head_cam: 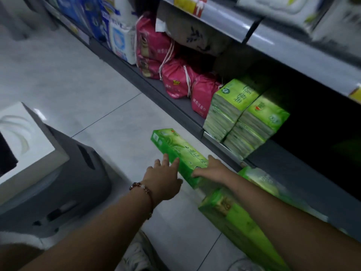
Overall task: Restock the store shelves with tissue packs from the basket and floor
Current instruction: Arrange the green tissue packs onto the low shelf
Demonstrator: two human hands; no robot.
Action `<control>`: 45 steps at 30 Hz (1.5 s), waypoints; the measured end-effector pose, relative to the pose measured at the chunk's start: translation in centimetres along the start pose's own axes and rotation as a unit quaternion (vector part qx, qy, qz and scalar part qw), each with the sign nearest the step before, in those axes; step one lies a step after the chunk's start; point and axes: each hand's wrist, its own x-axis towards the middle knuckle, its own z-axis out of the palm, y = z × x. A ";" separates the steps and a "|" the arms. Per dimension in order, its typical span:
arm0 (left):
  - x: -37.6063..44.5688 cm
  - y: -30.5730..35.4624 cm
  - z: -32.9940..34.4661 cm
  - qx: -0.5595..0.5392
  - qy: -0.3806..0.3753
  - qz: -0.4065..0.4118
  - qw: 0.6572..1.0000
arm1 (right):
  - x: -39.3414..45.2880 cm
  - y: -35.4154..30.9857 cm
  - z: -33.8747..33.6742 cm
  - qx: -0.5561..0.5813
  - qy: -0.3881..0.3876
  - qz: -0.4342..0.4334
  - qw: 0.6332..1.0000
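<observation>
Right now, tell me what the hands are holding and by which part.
Both hands are on the long green tissue pack at its near end: left hand on its left side, right hand on top.

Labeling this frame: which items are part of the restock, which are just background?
Job:
long green pack, under both hands
left hand, right hand
green packs on floor
stacked green packs on shelf
grey basket

Background:
pink drawstring bags
blue-white packs
</observation>
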 end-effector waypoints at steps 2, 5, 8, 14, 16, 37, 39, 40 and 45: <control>-1.1 0.2 -1.0 -0.017 0.012 -0.003 1.000 | -2.8 -0.8 -1.0 0.001 0.016 -0.031 0.999; -3.1 1.2 -2.0 -0.037 0.036 0.004 0.999 | -6.9 -2.0 -2.2 0.010 0.054 -0.060 0.997; -5.4 2.9 -2.5 -0.069 0.078 0.028 0.994 | -11.1 -2.5 -3.5 0.062 0.087 -0.085 0.991; -9.7 6.4 -3.5 -0.142 0.161 0.093 0.972 | -18.5 -1.8 -5.2 0.152 0.151 -0.126 0.969; -10.3 7.2 -3.8 -0.146 0.191 0.125 0.963 | -20.3 -1.2 -5.8 0.173 0.172 -0.131 0.961; -6.5 12.4 -7.8 -0.150 0.297 0.152 0.931 | -19.9 -0.5 -7.9 0.359 0.328 -0.043 0.873; -5.9 11.7 -8.3 -0.141 0.298 0.143 0.933 | -20.0 -0.9 -7.7 0.361 0.325 -0.051 0.872; -5.5 11.3 -8.4 -0.148 0.295 0.139 0.934 | -19.8 -1.1 -7.6 0.355 0.325 -0.057 0.874; -4.3 10.6 -9.1 -0.228 0.303 0.120 0.918 | -19.2 -1.8 -6.9 0.308 0.338 -0.084 0.885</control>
